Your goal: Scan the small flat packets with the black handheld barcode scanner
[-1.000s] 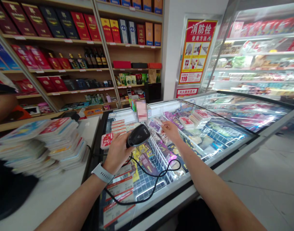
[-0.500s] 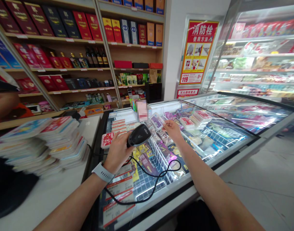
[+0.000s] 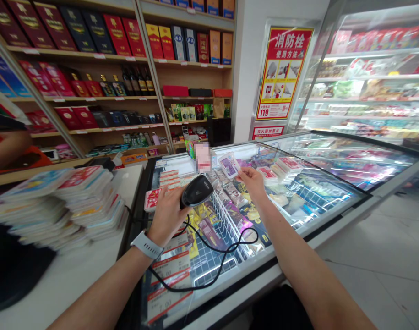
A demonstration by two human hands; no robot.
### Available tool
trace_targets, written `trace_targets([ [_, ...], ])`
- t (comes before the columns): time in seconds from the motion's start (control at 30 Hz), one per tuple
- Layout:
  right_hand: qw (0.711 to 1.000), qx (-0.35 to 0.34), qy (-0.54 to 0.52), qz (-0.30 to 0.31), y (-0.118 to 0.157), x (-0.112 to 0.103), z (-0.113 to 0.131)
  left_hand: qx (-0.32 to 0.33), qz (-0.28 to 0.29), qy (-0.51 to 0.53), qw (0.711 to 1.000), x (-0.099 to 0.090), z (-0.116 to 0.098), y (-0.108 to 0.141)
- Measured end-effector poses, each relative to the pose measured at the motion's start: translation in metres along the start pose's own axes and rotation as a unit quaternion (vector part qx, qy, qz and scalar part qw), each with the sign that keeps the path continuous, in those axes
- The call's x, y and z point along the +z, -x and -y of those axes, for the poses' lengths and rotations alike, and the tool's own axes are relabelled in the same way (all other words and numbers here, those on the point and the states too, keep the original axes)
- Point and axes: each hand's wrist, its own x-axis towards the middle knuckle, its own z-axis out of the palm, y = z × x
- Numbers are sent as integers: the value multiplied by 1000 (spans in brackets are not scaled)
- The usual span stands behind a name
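My left hand (image 3: 168, 211) is closed round a black barcode scanner (image 3: 197, 190), whose head points away toward the right. Its black cable (image 3: 223, 270) loops over the freezer's glass lid. Between the thumb and fingers of my right hand (image 3: 252, 183) is a purple-and-white price card (image 3: 229, 166), held tilted above the glass. Beyond the scanner is a pink-and-white item (image 3: 203, 158), partly blurred out. A red card (image 3: 152, 200) lies by my left fingers. To the right of my right hand are a red-and-white card (image 3: 267, 173) and a stack of cards (image 3: 288, 167).
Tall piles of cards (image 3: 89, 201) stand on the white counter (image 3: 102, 270) at left. Price labels (image 3: 170, 270) lie along the freezer's (image 3: 288, 261) left side. Shelves of boxes (image 3: 113, 34) line the back. Part of another person's arm (image 3: 5, 149) shows at far left.
My right hand has moved slightly right with the purple-and-white card, now turned at another angle. My left hand and the scanner have barely shifted.
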Motion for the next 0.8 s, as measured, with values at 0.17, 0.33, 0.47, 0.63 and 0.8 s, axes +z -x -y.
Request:
trace_targets([
  [0.17, 1000, 4, -2, 0, 1, 0, 2, 1, 5, 5, 1000, 0, 1, -1],
  [0.33, 1000, 3, -20, -1, 1, 0, 3, 1, 9, 0, 1000, -1, 2, -1],
  [0.47, 1000, 6, -25, -10, -1, -1, 3, 1, 11, -3, 1000, -1, 1, -1],
  [0.63, 1000, 0, -17, -17, -3, -3, 3, -7, 20, -11, 1000, -2, 0, -1],
  [0.8, 1000, -4, -6, -22, -4, -4, 4, -7, 19, -13, 1000, -3, -1, -1],
])
